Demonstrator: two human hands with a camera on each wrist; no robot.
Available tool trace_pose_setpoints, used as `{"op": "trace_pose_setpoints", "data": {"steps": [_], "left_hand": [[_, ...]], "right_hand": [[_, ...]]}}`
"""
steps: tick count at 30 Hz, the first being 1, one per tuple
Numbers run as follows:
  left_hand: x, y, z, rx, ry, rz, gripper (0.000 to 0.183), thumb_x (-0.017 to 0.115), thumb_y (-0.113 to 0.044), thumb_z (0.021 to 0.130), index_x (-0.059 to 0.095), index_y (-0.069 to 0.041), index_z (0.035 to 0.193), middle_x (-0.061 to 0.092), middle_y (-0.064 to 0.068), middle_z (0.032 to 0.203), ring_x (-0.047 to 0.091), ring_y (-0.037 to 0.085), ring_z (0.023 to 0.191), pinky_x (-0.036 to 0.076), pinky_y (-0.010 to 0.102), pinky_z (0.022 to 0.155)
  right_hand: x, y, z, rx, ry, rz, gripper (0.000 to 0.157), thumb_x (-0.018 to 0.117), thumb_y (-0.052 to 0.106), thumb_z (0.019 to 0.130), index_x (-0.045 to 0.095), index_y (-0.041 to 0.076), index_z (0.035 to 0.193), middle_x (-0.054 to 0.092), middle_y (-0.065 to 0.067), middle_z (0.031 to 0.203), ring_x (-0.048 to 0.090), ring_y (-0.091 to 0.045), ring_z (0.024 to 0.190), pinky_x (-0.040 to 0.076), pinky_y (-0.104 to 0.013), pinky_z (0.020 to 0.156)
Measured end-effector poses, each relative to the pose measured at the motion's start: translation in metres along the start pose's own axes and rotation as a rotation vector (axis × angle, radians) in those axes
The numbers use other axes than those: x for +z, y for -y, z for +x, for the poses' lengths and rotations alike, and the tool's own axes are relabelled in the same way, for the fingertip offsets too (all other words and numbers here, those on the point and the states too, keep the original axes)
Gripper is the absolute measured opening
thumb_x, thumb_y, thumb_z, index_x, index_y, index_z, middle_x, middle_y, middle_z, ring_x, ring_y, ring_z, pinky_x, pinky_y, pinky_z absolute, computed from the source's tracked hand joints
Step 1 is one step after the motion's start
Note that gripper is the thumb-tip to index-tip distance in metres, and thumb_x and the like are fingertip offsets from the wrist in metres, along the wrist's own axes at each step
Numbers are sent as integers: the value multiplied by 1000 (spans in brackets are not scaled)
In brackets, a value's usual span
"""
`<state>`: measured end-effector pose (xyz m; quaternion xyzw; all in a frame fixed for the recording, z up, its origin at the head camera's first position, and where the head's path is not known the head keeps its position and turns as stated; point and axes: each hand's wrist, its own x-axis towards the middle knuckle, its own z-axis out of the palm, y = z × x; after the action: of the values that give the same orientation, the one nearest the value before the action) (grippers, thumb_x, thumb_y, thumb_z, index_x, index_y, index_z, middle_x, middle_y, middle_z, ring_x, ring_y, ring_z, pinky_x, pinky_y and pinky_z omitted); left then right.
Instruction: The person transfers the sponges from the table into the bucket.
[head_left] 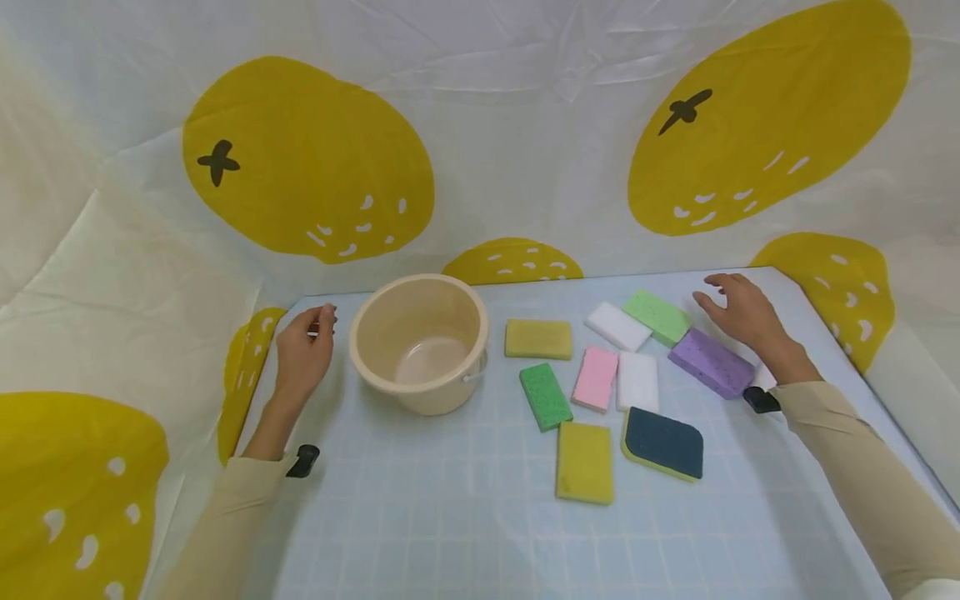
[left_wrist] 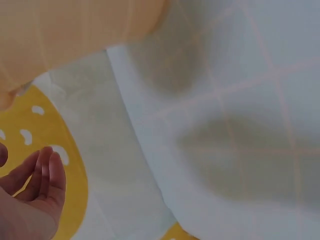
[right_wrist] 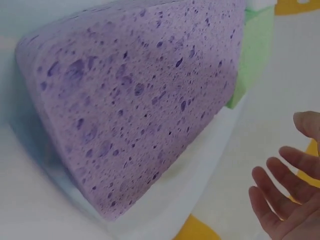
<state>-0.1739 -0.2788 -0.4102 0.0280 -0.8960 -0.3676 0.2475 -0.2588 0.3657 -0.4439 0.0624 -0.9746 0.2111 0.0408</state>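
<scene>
My left hand (head_left: 304,350) hovers just left of a beige bucket (head_left: 431,400), its fingers loosely bent with nothing in them. The left wrist view shows that hand (left_wrist: 37,200) apart from the bucket's side (left_wrist: 65,30). On the right, my right hand (head_left: 742,312) is held over the table's far right, fingers spread and relaxed, holding nothing. Closest to it lies a purple sponge (head_left: 711,362), which fills much of the right wrist view; the hand (right_wrist: 292,205) does not touch it. A light green sponge (head_left: 657,316) touches the purple one's far end.
Between bucket and right hand lie white sponges (head_left: 618,326), a pink one (head_left: 596,379), a green one (head_left: 546,397), yellow ones (head_left: 585,462) and a dark-topped one (head_left: 663,444). Something white (head_left: 763,377) is partly hidden by my right wrist. Fruit-printed sheeting (head_left: 517,167) walls the table (head_left: 420,517).
</scene>
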Motion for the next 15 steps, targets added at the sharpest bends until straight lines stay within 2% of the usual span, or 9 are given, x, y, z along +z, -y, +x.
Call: {"op": "trace_pose_setpoints", "data": {"steps": [4, 9, 12, 15], "left_hand": [[1, -10, -2, -60, 17, -32, 42, 46, -38, 99, 68, -5, 113, 68, 9, 96, 62, 18, 79, 45, 13, 65], [1, -19, -3, -134, 55, -90, 47, 44, -45, 98, 66, -8, 116, 68, 11, 99, 62, 25, 80, 47, 14, 60], [1, -22, -5, -163, 73, -148, 46, 46, -44, 98, 66, -7, 116, 68, 13, 100, 62, 27, 80, 49, 15, 60], [1, -25, -7, -200, 90, -207, 44, 48, -42, 98, 66, -7, 116, 67, 12, 99, 62, 22, 78, 51, 19, 63]], "right_hand": [[1, 5, 3, -7, 18, 36, 56, 51, 38, 97, 46, -7, 130, 44, -31, 127, 43, -47, 111, 37, -64, 91], [5, 10, 7, 6, 65, 70, 57, 52, 37, 96, 45, -7, 131, 43, -31, 129, 41, -47, 114, 36, -65, 92], [7, 11, 9, 16, 98, 82, 57, 53, 38, 96, 45, -6, 132, 42, -31, 129, 40, -47, 115, 36, -65, 92], [11, 11, 11, 20, 133, 92, 58, 52, 39, 96, 45, -6, 132, 43, -30, 129, 40, -47, 115, 36, -64, 92]]}}
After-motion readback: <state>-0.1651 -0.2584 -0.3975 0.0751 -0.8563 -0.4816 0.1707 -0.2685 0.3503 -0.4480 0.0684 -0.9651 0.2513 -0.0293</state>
